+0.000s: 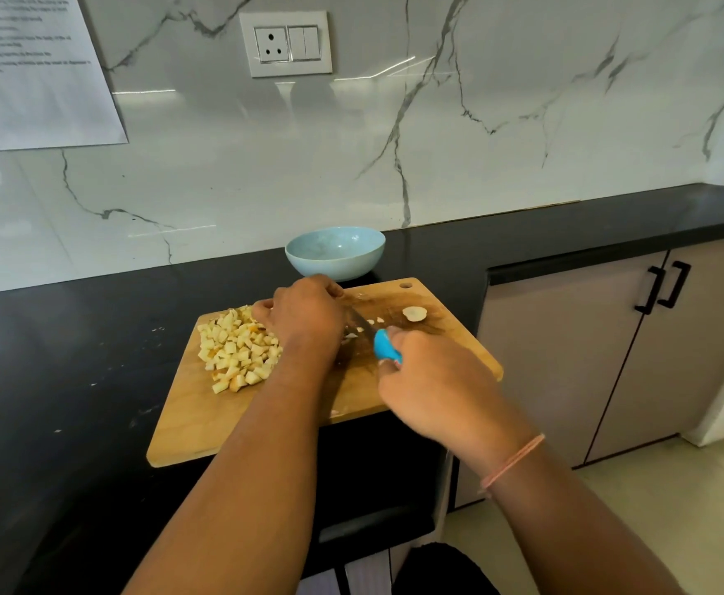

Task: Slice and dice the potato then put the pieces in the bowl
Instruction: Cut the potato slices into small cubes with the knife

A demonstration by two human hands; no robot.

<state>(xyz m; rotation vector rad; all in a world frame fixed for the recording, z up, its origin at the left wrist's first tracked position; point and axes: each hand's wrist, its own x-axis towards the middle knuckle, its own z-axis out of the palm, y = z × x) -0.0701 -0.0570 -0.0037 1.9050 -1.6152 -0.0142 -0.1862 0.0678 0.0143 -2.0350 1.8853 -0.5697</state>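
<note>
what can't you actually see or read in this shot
Head view only:
- Anything under the left hand on the wooden cutting board: covered by the hand's back.
- Most of the blue-handled knife blade: behind that hand; the right hand grips the handle.
- Text on the white paper sheet on the wall: too blurred to read.

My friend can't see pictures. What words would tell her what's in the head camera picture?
A person's right hand grips a blue-handled knife over a wooden cutting board, the left hand curled beside the blade. Diced potato is piled on the board's left; an empty light-blue bowl sits behind.
</note>
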